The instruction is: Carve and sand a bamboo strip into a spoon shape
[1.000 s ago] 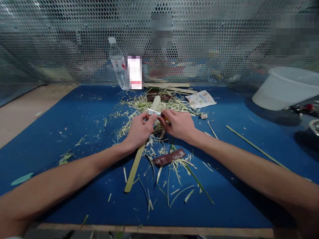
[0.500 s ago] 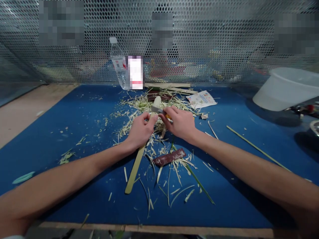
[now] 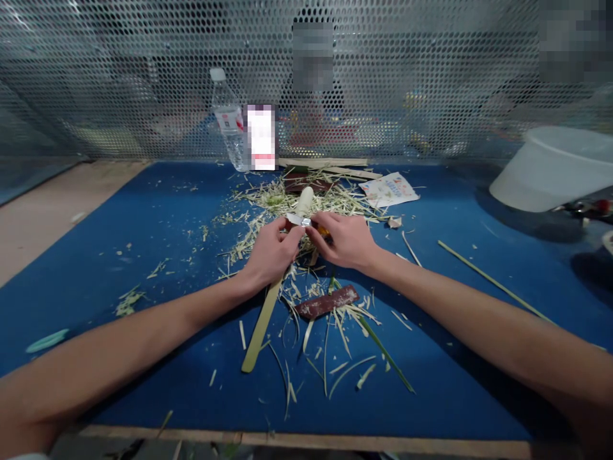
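Note:
My left hand [image 3: 272,250] is closed around a long, flat bamboo strip [image 3: 261,331]. The strip's rounded, paler far end [image 3: 305,199] sticks out past my fingers, while its long tail slants toward the front edge. Between the fingers of my right hand [image 3: 345,239] is a knife [image 3: 297,220], its short blade lying across the strip just beyond my left thumb. A bit of orange-yellow handle shows; the rest is hidden by my fingers. Pale shavings [image 3: 268,203] are heaped beneath and behind both hands. Nearer me lies a dusty dark-red piece [image 3: 327,301].
On the blue mat [image 3: 158,358], a water bottle [image 3: 228,124] and a lit phone [image 3: 262,137] stand against the perforated metal screen [image 3: 383,57]. A printed packet [image 3: 390,190] lies right of the shavings. Farther right are a thin green stick [image 3: 493,279] and a white tub [image 3: 541,169].
The knife blade has moved toward me along the strip, away from the rounded end and close to my left thumb. My right hand has shifted slightly nearer me; the left still grips the strip.

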{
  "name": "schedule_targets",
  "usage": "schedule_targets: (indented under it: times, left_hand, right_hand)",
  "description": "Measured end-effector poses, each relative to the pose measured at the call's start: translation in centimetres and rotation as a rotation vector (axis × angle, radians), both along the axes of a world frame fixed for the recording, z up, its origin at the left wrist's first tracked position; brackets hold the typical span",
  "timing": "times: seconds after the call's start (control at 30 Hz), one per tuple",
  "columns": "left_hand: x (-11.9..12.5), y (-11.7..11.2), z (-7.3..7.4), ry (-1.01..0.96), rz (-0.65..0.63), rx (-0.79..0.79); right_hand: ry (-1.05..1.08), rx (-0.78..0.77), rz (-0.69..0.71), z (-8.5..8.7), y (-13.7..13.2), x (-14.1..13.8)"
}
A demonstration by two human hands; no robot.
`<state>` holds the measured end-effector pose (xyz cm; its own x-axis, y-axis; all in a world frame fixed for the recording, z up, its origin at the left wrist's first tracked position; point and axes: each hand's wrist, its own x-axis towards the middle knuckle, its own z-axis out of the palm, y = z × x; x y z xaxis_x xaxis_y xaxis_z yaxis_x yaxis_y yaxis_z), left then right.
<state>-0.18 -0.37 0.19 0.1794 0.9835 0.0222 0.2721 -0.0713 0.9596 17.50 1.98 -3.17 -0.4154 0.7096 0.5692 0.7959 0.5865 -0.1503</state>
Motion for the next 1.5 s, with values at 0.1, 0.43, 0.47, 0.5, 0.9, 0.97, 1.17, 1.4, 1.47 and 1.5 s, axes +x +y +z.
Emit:
schedule_targets:
  times: [0.1,0.43,0.47,0.5,0.9,0.97,1.17,1.4,1.47,1.5]
  left_hand:
    - [0.06,-0.02,0.02,-0.013,-0.002,-0.001]
    - [0.2,-0.14,0.29,-0.015,0.014,-0.002]
    - [0.18,-0.13,0.24,-0.014,0.011,0.001]
    - [0.16,-0.11,0.18,-0.01,0.006,0.004]
    - [-0.02,0.03,-0.13,0.005,0.01,0.016]
    - [-0.04,0.06,-0.19,-0.005,0.003,0.026]
    - [-0.13,0.18,-0.46,0.001,-0.021,0.022]
    - [-0.22,0.16,-0.56,-0.044,-0.071,0.006]
    - [-0.22,0.13,-0.5,-0.064,-0.096,0.009]
    - [-0.21,0.1,-0.46,-0.07,-0.101,0.009]
  right_hand:
    - [-0.003,-0.008,-0.005,-0.04,-0.04,0.01]
    - [-0.024,-0.042,-0.004,0.02,-0.12,-0.04]
    - [-0.02,-0.042,-0.013,0.04,-0.11,-0.04]
    - [-0.014,-0.04,-0.022,0.06,-0.09,-0.03]
    - [-0.09,-0.048,0.089,0.04,-0.05,0.11]
    - [-0.088,-0.037,0.054,0.02,-0.04,0.08]
    - [-0.089,-0.04,-0.01,0.1,-0.06,0.0]
    - [-0.07,-0.059,-0.043,0.11,-0.02,-0.05]
    - [-0.052,-0.058,-0.075,0.11,-0.01,-0.12]
    - [-0.045,-0.057,-0.085,0.12,-0.01,-0.16]
